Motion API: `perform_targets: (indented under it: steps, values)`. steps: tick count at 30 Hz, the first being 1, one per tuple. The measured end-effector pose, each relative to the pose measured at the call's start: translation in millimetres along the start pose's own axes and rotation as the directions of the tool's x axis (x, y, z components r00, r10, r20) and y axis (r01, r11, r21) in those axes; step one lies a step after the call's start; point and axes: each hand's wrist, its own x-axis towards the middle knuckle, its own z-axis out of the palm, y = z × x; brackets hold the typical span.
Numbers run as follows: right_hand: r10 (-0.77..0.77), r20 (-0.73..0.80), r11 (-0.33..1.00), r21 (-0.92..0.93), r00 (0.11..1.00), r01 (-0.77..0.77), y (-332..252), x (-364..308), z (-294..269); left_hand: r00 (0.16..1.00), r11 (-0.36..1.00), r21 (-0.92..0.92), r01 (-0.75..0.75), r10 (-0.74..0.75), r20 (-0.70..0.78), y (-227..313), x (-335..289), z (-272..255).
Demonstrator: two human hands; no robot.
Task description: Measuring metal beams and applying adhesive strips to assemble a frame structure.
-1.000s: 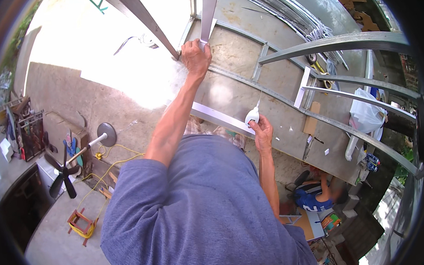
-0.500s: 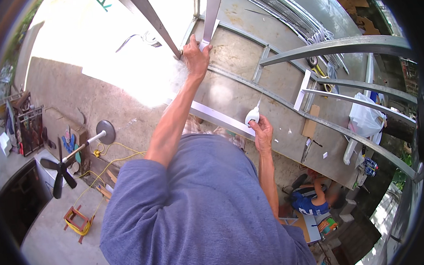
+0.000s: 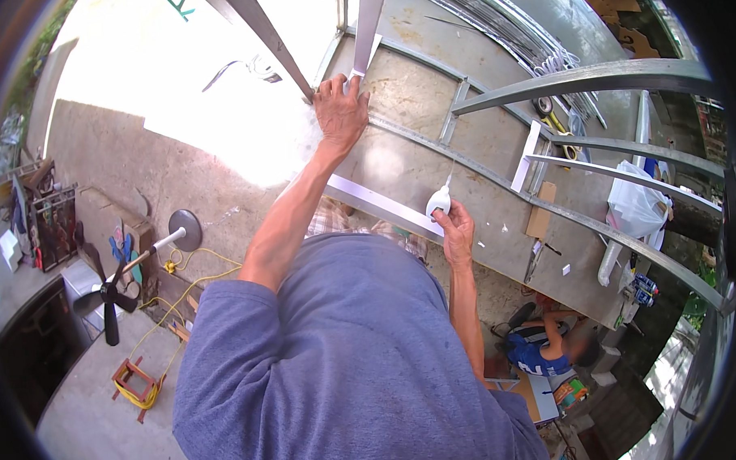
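My left hand point(image 3: 342, 113) lies over the corner of a grey metal frame point(image 3: 417, 139), its fingers apart near the foot of an upright metal post point(image 3: 272, 47). Close to the fingertips, a white strip point(image 3: 368, 60) runs along a second post. In my right hand point(image 3: 459, 233) is a white squeeze bottle point(image 3: 438, 201), held with its thin nozzle pointing away from me over the board. A white flat bar point(image 3: 383, 203) lies along the board's near edge, between my two arms.
Curved metal bars point(image 3: 590, 84) rise at the right, near a white plastic bag point(image 3: 634, 200) and tape rolls point(image 3: 544, 106). A person in blue point(image 3: 542, 350) crouches at lower right. At left stand a black-bladed fan point(image 3: 107, 296) and a yellow cord reel point(image 3: 137, 384).
My left hand has slid slightly toward me, off the white strip, and its fingers now lie lower over the frame corner. The right hand and bottle stay nearly still. The fan blades have turned.
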Motion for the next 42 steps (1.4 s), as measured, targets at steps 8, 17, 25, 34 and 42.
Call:
perform_targets:
  steps: [8, 17, 25, 34, 42]
  values:
    - [0.026, 0.033, 0.991, -0.134, 0.999, -0.022, -9, 8, 15, 0.998, 0.996, 0.083, 0.030, -0.034, 0.051, 2, 5, 0]
    - [-0.439, 0.172, 0.419, -0.829, 0.882, 0.371, -55, 51, 69, 0.994, 0.993, -0.114, 0.041, -0.029, 0.104, -6, -12, -3]
    - [-0.607, 0.533, -0.094, -0.784, 0.589, 0.613, -78, 113, 115, 1.000, 0.989, -0.151, -0.001, 0.002, 0.005, -9, -24, -10]
    - [-0.529, 0.640, -0.209, -0.735, 0.557, 0.645, -79, 133, 132, 1.000, 0.976, -0.219, -0.014, 0.016, 0.010, -16, -29, -11]
    - [-0.508, 0.659, -0.263, -0.732, 0.555, 0.629, -80, 133, 139, 0.999, 0.972, -0.232, -0.027, 0.030, 0.009, -17, -28, -12]
